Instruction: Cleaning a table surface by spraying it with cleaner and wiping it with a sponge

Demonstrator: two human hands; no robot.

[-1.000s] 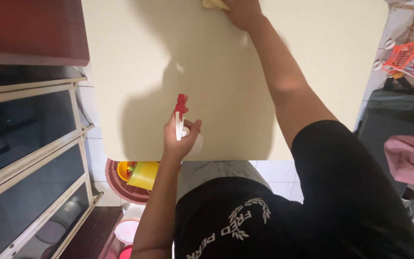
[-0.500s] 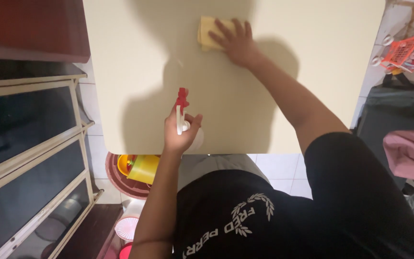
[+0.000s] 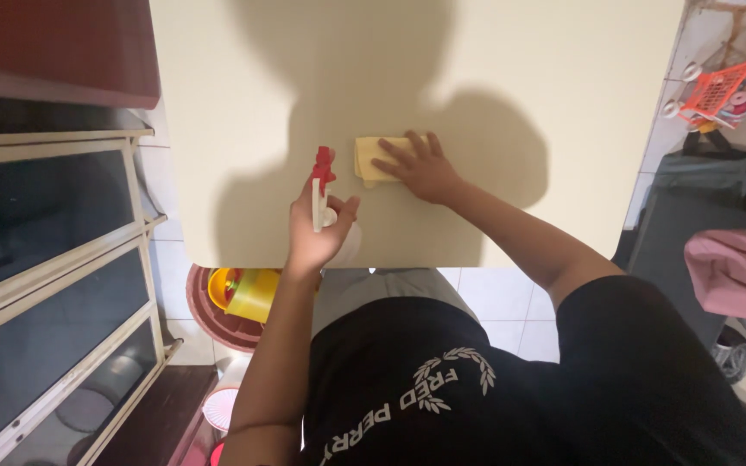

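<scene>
Presently, left hand (image 3: 317, 226) grips a red-nozzled spray bottle (image 3: 325, 192); right hand (image 3: 420, 168) presses flat on yellow cloth (image 3: 369, 155). Wiping appears underway; the cream tabletop (image 3: 563, 103) shows no visible residue.

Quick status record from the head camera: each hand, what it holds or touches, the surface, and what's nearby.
left hand: shut on spray bottle, red nozzle pointing away over the table
right hand: flat on yellow cloth, fingers spread
cloth: lying on the table, beside the nozzle
table: cream top
below table edge: yellow container on the floor
far right: orange basket
</scene>
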